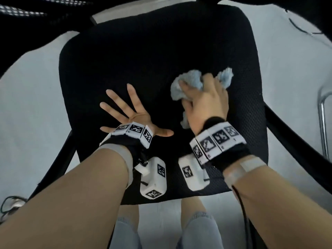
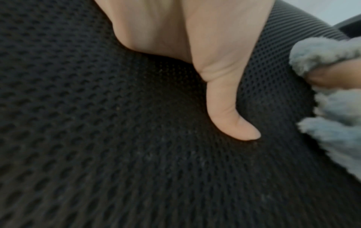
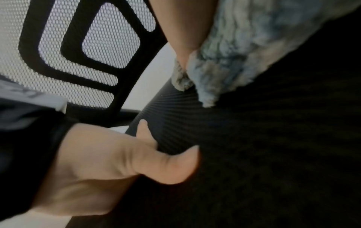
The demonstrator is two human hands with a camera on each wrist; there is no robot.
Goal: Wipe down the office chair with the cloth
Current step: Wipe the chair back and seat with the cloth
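The left hand is lying flat with its fingers spread and released on the near part of the seat, probably steadying the chair, while just beyond it the right hand is grasping the bunched cloth against the mesh for wiping.

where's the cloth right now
In the head view the blue cloth is bunched in the right hand on the right half of the chair seat, beside the flat left hand.

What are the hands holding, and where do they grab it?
The right hand grips the bunched blue cloth around its middle. The left hand holds nothing, lying flat on the seat.
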